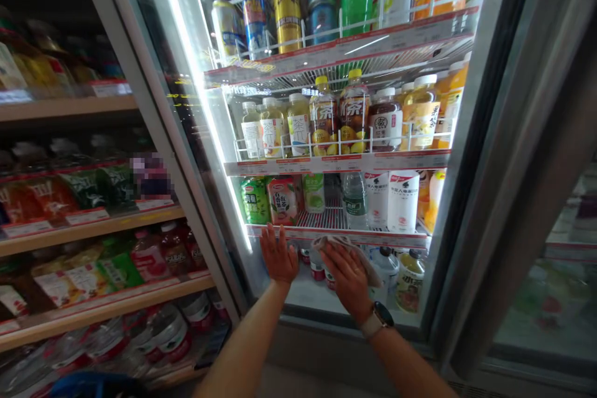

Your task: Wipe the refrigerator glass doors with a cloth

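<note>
My left hand [278, 258] is raised with its fingers spread, palm toward the glass front of a lit drinks cooler, and seems to rest on the glass. To its right, my right hand [347, 273] lies over a pale, crumpled cloth [369, 266] and holds it flat against the glass. Part of the cloth is hidden under the palm and fingers. A dark-faced watch [382, 313] is on my right wrist. Both hands are at the height of the cooler's lowest shelf edge [345, 235]. Bottles behind the glass are partly covered by them.
Cooler shelves hold tea bottles [354, 115], cans [287, 15] and white cartons [402, 202]. Left of the cooler, an open wooden shelf [93, 227] carries juice bottles and several water bottles [170, 329]. A metal door frame [466, 230] borders the right side.
</note>
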`<action>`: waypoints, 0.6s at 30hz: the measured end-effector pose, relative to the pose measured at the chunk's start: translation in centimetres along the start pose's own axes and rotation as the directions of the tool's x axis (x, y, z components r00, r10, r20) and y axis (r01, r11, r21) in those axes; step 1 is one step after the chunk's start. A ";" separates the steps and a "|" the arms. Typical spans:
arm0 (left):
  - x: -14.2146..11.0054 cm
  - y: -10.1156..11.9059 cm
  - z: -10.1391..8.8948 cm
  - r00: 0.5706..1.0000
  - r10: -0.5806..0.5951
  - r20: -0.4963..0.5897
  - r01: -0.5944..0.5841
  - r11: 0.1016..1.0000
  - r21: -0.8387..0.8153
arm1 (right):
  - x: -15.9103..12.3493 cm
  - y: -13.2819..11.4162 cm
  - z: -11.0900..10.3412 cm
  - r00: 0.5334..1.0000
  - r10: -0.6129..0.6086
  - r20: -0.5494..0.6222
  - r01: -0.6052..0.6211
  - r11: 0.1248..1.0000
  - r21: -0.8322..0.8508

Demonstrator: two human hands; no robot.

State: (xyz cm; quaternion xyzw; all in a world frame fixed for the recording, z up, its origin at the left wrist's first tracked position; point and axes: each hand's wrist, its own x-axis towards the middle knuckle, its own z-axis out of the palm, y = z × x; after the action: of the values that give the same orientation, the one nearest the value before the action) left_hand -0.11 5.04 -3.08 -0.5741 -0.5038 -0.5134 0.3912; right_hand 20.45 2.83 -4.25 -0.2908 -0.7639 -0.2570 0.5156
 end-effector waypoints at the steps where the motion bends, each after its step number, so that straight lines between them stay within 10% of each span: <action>1: 0.1 0.0 0.0 1.000 0.007 -0.004 -0.007 1.000 0.005 | -0.7 -0.4 0.4 0.997 -0.060 0.057 0.058 0.998 0.032; 7: 0.3 0.0 -0.1 0.999 0.036 -0.026 -0.035 0.999 0.009 | -3.5 -1.6 3.3 0.913 -0.381 0.143 0.357 0.919 0.170; 18: 0.0 0.0 -0.1 1.000 0.014 -0.007 -0.014 1.000 -0.006 | 3.1 0.2 -1.1 0.979 -0.197 0.052 0.199 0.979 -0.034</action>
State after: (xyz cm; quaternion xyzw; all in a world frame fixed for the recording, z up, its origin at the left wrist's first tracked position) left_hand -0.14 4.98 -3.05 -0.5769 -0.4971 -0.5141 0.3947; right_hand 20.34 2.74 -1.01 -0.2292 -0.7962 -0.3148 0.4630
